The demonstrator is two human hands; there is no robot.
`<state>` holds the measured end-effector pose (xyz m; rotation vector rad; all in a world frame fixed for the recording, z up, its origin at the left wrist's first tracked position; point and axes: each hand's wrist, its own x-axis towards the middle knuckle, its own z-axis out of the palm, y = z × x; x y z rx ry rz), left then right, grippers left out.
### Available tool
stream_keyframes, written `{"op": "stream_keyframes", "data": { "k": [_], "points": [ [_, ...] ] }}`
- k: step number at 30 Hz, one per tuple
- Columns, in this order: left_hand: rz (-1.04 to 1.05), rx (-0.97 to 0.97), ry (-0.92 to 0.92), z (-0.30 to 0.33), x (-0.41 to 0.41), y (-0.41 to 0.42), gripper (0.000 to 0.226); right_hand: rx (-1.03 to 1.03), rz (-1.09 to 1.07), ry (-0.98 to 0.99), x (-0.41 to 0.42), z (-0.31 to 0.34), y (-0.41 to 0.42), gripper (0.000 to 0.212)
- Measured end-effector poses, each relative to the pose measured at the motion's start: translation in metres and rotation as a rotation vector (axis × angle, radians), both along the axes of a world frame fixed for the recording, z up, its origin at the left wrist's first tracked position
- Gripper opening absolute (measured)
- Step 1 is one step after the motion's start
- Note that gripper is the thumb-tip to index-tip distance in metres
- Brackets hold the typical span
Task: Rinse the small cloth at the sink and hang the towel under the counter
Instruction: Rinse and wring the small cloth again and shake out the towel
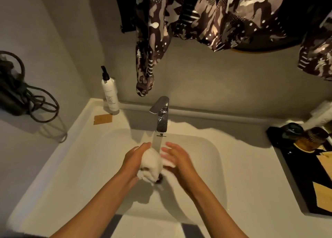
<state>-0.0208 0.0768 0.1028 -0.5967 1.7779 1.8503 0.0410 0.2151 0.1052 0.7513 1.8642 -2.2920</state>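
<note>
Two bare hands are seen from above, held over a white sink (206,166); between them a small white cloth (150,166) is bunched into a wet wad. The left hand (133,159) is curled around the cloth's left side, fingers half closed and wrapped over the top of it, so the cloth is gripped; the right hand (177,159) is held flatter, fingers loosely spread and slightly blurred, its palm pressed against the cloth's right side, though whether the fingers close on it cannot be told. Just beyond the fingertips of both hands a chrome tap (161,115) is mounted, and a stream of water (156,141) is seen falling from it onto the top of the cloth, between the two hands. Directly beneath the cloth a dark drain (160,179) is partly hidden. Far to the left of the left hand, on the counter's back corner, a white pump bottle (110,94) is stood upright; to the right of the right hand, well apart, a black tray (296,171) is laid on the counter; above and beyond the tap, patterned dark fabric (206,17) is hung.
</note>
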Motion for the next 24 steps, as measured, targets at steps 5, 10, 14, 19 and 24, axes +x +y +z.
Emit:
{"op": "stream_keyframes", "data": {
  "k": [5, 10, 14, 19, 24],
  "points": [
    [-0.107, 0.17, 0.018, 0.015, -0.003, 0.01, 0.025, -0.777, 0.102, -0.3, -0.008, -0.015, -0.012, 0.083],
    [-0.351, 0.008, 0.274, 0.025, -0.016, 0.012, 0.021, -1.082, 0.216, -0.09, -0.014, -0.005, -0.029, 0.101],
    [-0.487, -0.139, 0.326, 0.029, -0.028, 0.006, 0.028, -0.914, 0.37, -0.151, -0.016, -0.004, -0.026, 0.075],
    [-0.482, -0.209, 0.392, 0.026, -0.031, 0.016, 0.035, -0.656, 0.417, -0.156, -0.022, -0.005, -0.023, 0.03],
    [-0.416, -0.318, 0.303, 0.016, -0.036, 0.027, 0.044, -0.137, 0.389, -0.144, -0.023, -0.004, -0.034, 0.01]
  ]
}}
